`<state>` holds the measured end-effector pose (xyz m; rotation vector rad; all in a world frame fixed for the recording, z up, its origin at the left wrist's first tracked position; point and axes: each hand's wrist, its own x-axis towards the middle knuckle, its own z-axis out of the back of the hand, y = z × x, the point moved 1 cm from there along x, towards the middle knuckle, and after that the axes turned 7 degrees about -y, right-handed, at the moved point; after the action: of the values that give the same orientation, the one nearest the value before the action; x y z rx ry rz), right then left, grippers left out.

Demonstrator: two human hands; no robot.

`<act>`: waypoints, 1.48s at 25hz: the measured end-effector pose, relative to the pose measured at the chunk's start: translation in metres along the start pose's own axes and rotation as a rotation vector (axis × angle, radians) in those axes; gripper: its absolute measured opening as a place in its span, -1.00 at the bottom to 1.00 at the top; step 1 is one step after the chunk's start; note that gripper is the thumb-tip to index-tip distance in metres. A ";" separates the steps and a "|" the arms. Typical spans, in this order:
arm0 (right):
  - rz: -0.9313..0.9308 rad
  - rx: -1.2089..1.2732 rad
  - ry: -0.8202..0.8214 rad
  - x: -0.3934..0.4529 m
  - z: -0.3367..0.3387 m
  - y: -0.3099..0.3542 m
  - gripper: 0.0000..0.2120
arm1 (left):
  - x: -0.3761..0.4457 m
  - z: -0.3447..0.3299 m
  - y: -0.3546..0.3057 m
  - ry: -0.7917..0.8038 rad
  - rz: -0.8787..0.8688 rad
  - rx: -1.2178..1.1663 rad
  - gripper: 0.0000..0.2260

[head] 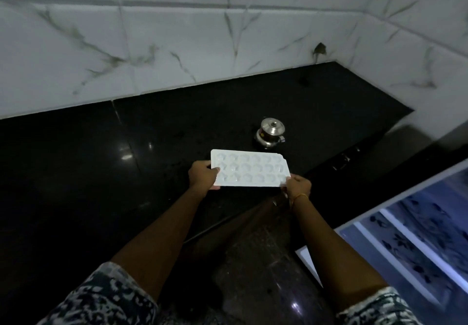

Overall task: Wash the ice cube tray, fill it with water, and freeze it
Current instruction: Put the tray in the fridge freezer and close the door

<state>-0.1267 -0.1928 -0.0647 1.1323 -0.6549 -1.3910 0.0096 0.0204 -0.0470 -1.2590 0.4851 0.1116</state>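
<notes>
A white ice cube tray [250,169] with several rows of shaped pockets is held level in front of me, above the front edge of a black countertop [101,162]. My left hand [202,176] grips its left short end. My right hand [297,186] pinches its near right corner; a thin yellow band circles that wrist. In this dim light I cannot tell whether the pockets hold water.
A small steel lidded pot [270,132] stands on the counter just beyond the tray. White marble-look tiles [177,46] line the wall behind and to the right. A white-framed surface with a blue floral pattern [417,243] fills the lower right.
</notes>
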 end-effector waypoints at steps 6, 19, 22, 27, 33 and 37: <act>-0.031 0.160 -0.087 0.012 0.109 -0.019 -0.84 | -0.060 -0.064 -0.020 0.162 -0.006 -0.006 -0.70; -0.064 0.558 -0.345 0.013 0.366 -0.031 -0.73 | -0.222 -0.241 -0.068 0.493 -0.059 -0.007 -0.80; -0.060 0.608 -0.452 0.017 0.408 -0.035 -0.71 | -0.247 -0.283 -0.075 0.589 -0.056 -0.001 -0.81; -0.076 0.681 -0.601 0.036 0.457 -0.043 -0.70 | -0.268 -0.349 -0.083 0.709 -0.016 -0.002 -0.92; -0.089 0.766 -0.686 0.075 0.488 -0.049 -0.73 | -0.272 -0.421 -0.096 0.799 0.007 -0.010 -0.92; -0.112 0.798 -0.714 0.104 0.499 -0.059 -0.83 | -0.280 -0.457 -0.102 0.825 0.021 -0.054 -0.83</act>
<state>-0.5852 -0.3946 0.0436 1.2617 -1.7947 -1.6893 -0.3381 -0.3866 0.0570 -1.3220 1.2071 -0.3982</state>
